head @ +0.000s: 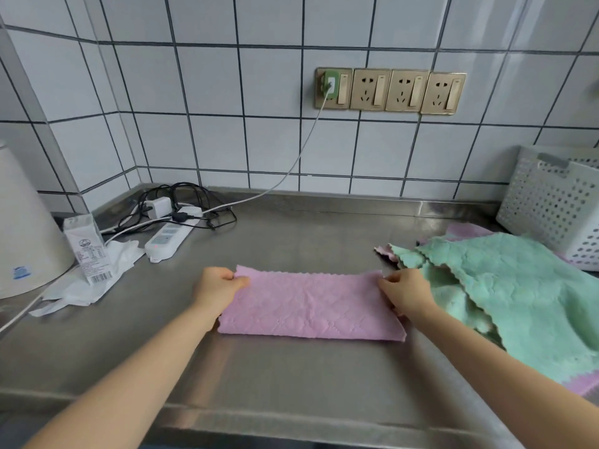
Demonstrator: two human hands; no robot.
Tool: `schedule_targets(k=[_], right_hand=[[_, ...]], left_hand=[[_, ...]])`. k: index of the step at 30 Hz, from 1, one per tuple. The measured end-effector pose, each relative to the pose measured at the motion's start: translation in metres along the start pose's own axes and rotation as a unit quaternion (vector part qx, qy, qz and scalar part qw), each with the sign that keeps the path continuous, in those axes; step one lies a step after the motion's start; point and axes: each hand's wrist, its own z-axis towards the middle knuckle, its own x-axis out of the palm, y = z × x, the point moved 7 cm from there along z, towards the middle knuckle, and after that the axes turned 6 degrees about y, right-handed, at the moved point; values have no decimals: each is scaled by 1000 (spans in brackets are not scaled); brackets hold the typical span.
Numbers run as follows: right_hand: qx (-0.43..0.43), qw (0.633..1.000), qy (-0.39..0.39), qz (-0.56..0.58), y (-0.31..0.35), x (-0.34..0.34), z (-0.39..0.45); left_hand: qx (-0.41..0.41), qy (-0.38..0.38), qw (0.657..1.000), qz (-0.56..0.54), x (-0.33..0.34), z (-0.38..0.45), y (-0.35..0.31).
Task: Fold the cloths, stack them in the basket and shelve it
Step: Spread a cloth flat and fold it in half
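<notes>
Fingers (241, 281) of both hands pinched the far corners of the pink cloth (308, 306), lower centre of frame.

Left hand (215, 288) and right hand (405, 291) each held a scalloped corner; the cloth lay on the steel counter (291, 377) as a half-folded strip. Judgement: align the corners squarely, flatten the crease, then fold end to end. Green cloths (505, 286) lay heaped at right, beside the white perforated basket (551, 205).

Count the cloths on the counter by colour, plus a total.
Pink: 2 – the folded cloth held at both ends, and one showing under the pile
Green: 1 at least – the top cloth of the pile; its folds may hide more
Total: 3 visible
</notes>
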Motion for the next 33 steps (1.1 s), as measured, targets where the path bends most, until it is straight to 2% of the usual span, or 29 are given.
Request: schedule_targets(k=[5, 8, 14, 17, 18, 20, 21, 22, 24, 25, 27, 30, 33], right_hand=[[-38, 998, -37, -21, 2, -2, 5], [-37, 999, -29, -26, 1, 1, 7], [-31, 997, -23, -65, 5, 0, 3], [-1, 999, 12, -40, 5, -3, 0], [-1, 999, 19, -39, 8, -4, -3], [-36, 993, 9, -114, 20, -10, -12], [-68, 980, -11, -189, 29, -11, -20], [-113, 957, -43, -262, 39, -11, -34], [-250, 905, -93, -332, 61, 3, -68], [-320, 881, -79, -338, 67, 17, -85], [-414, 843, -8, -344, 66, 45, -110], [-445, 829, 36, -337, 48, 57, -125], [-441, 836, 10, -325, 33, 40, -129]], left_hand=[[67, -39, 990, 115, 6, 10, -13], [64, -37, 983, 165, 10, 15, -12], [63, -52, 979, 186, 9, 13, -12], [63, -60, 974, 208, 8, -2, -20], [84, -69, 961, 252, 7, -10, -26], [199, -101, 912, 344, 13, -34, -48], [268, -88, 895, 344, 21, -49, -60], [315, -33, 894, 318, 32, -65, -67], [336, 116, 894, 274, 58, -93, -70], [330, 166, 887, 275, 70, -106, -67], [313, 219, 862, 333, 85, -123, -58], [273, 261, 834, 403, 86, -130, -38], [249, 269, 844, 392, 64, -129, -23]])
